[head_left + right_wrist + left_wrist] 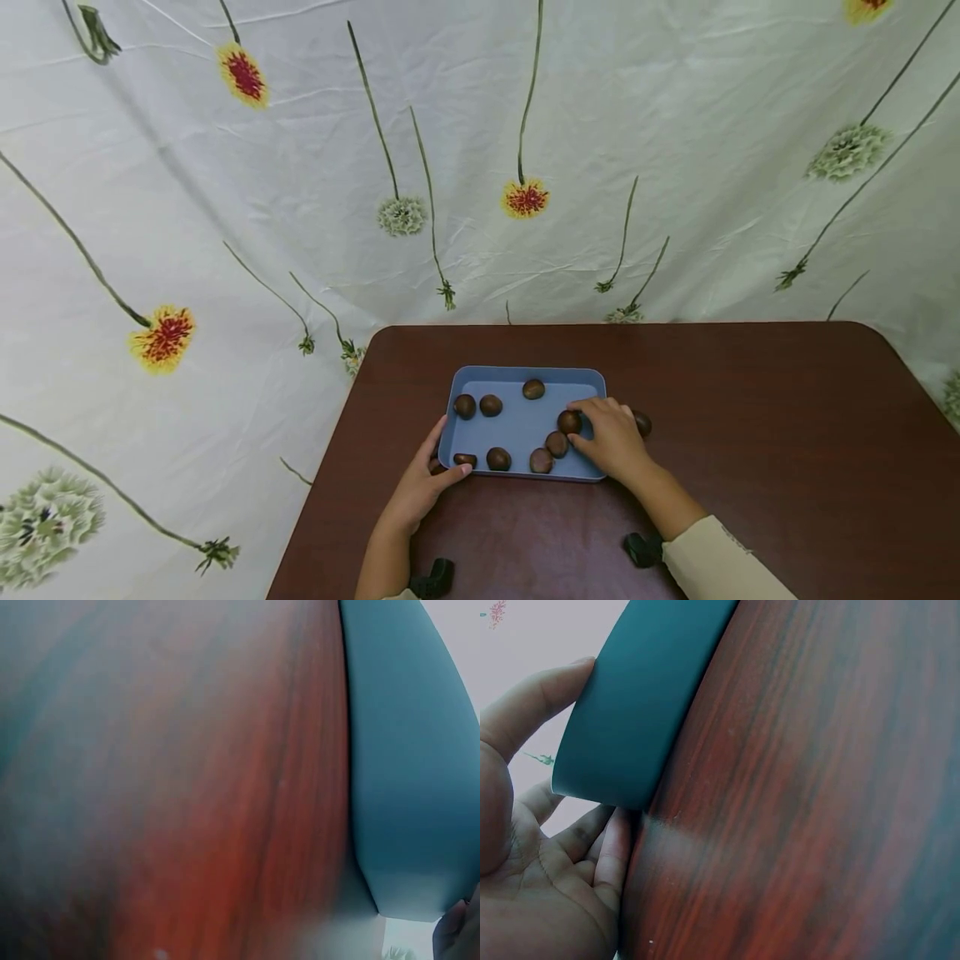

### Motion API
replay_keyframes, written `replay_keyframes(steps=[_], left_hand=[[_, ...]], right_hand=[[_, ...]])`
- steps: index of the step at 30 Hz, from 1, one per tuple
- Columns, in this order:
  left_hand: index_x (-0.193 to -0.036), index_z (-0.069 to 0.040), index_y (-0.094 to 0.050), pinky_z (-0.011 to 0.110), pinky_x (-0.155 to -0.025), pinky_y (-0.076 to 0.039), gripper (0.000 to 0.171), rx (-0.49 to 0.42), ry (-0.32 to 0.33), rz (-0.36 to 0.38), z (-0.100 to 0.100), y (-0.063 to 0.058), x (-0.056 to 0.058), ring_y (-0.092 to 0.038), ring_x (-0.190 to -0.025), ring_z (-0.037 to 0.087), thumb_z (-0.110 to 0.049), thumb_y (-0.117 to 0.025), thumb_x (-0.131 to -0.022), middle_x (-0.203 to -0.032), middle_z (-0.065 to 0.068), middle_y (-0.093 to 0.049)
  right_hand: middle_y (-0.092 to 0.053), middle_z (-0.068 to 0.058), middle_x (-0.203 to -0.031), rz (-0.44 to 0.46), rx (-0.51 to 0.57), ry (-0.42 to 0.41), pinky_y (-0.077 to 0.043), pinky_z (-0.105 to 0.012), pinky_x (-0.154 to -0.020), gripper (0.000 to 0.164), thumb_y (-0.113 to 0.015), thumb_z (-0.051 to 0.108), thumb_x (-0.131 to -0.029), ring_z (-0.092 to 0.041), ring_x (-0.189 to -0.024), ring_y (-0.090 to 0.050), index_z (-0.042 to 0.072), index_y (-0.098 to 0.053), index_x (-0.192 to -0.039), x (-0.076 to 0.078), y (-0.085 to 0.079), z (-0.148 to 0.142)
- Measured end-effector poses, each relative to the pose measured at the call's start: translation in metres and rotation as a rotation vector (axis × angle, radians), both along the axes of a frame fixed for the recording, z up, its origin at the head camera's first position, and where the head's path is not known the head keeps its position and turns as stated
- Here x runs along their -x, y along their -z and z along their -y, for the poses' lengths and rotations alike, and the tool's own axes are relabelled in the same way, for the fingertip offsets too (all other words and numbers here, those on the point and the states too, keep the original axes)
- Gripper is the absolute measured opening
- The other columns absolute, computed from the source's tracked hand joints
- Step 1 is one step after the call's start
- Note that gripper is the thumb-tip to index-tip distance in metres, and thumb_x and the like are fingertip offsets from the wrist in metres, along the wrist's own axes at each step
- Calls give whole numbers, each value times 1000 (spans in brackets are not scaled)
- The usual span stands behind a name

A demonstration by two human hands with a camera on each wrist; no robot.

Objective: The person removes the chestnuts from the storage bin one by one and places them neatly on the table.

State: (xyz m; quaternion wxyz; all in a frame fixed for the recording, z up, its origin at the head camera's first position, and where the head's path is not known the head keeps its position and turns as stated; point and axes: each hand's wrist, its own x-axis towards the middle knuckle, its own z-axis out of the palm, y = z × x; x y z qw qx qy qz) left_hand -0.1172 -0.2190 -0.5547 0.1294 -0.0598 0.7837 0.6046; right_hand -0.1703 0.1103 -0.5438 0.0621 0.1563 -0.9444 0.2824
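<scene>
My left hand [418, 490] grips the front-left corner of a shallow, blue rectangular tray with rounded corners [519, 425], thumb along its front wall and fingers at its left end. Inside the tray's right end, my right hand [617, 437] pinches a round, glossy dark-brown chestnut [569, 422] between thumb and index finger; I cannot tell whether it rests on the tray's floor or is slightly raised. I judge the step to be picking up or setting down this one.

To do it well, I should set thumb and fingertip on opposite sides at its widest part, since a smooth round shell would likely slip from a grip taken too high. Just beside it, toward the tray's front wall, lies a second brown chestnut [557, 443], close to my thumb, so a straight vertical move would disturb it least. My knuckles need care too: a dark, half-hidden chestnut [642, 423] shows outside the tray, past its right wall, and a low sweep could send it rolling over the reddish-brown wood-grained table [750, 408]. My left hand should only brace the tray; pushing down on that corner might tip it and set everything inside rolling.
</scene>
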Motion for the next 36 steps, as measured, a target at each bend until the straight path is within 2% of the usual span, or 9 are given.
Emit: replay_keyframes(steps=[6, 11, 20, 24, 28, 36], left_hand=[[-162, -38, -18, 43, -95, -50, 97, -8, 3, 0, 0, 1, 0, -56, -129, 31, -32, -81, -87, -163, 12, -30], [-162, -38, -19, 42, -95, -50, 97, -14, -1, -5, 0, 2, 0, -56, -129, 31, -31, -81, -87, -162, 11, -31], [-162, -38, -19, 42, -95, -49, 98, -3, -6, -6, -1, 1, 1, -56, -128, 31, -33, -81, -87, -164, 11, -29], [-162, -37, -19, 43, -96, -49, 98, -4, -4, -9, -1, 2, 1, -55, -129, 32, -33, -81, -87, -164, 12, -28], [-162, -38, -20, 44, -95, -49, 97, 0, -4, -12, 0, 2, 1, -55, -129, 32, -33, -81, -87, -164, 13, -28], [-161, -40, -20, 45, -95, -50, 96, 14, -3, -13, 0, 3, 0, -55, -129, 33, -35, -81, -87, -163, 14, -30]], right_hand=[[-69, -7, -124, 16, 42, -14, -41, -51, -91, 45, -84, 24, -84, -31, -115, -61, 15, -69, -124, 0, -1, -3], [-68, -9, -126, 62, 106, -22, -40, -58, -100, 44, -83, 21, -85, -35, -121, -60, 13, -68, -126, 0, -5, -6], [-65, -12, -130, 136, 222, -18, -30, -70, -111, 45, -79, 20, -89, -37, -127, -59, 10, -65, -131, -3, -15, -10], [-62, -12, -130, 170, 265, -10, -40, -62, -107, 46, -77, 20, -91, -34, -122, -61, 9, -63, -134, -5, -20, -12], [-61, -11, -127, 172, 287, 1, -50, -51, -96, 47, -77, 19, -91, -29, -114, -63, 9, -62, -135, -8, -23, -15], [-58, -13, -127, 153, 338, 32, -52, -46, -91, 46, -76, 17, -92, -28, -112, -61, 9, -61, -135, -11, -25, -24]])
